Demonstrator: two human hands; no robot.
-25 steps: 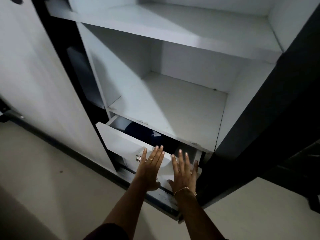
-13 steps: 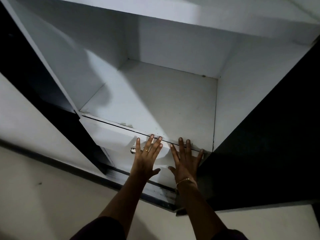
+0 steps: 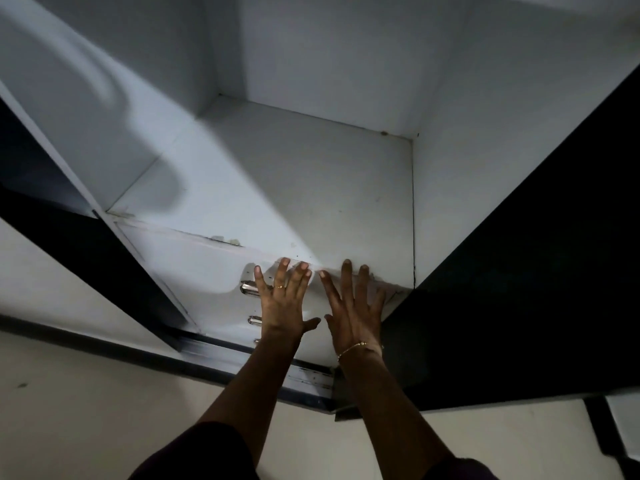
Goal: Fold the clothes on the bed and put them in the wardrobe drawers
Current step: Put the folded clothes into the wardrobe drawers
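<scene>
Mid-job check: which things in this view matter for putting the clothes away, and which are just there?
Part of the job:
top drawer front, pushed in
left hand, flat on it
right hand, flat on it

Just there:
shelf above the drawer
lower drawer handle
dark wardrobe door
floor

Both hands — left (image 3: 282, 303), right (image 3: 353, 306) — flat, fingers spread.

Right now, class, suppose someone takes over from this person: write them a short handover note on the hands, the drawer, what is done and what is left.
Left hand: open, fingers straight, flat against the top drawer front, beside its metal handle.
Right hand: open, flat on the same front, near the dark wardrobe door.
Drawer: appears pushed in flush under the white shelf; contents hidden.
Done: this drawer looks shut.
Left: no clothes or bed in view, so remaining folding cannot be judged.
</scene>
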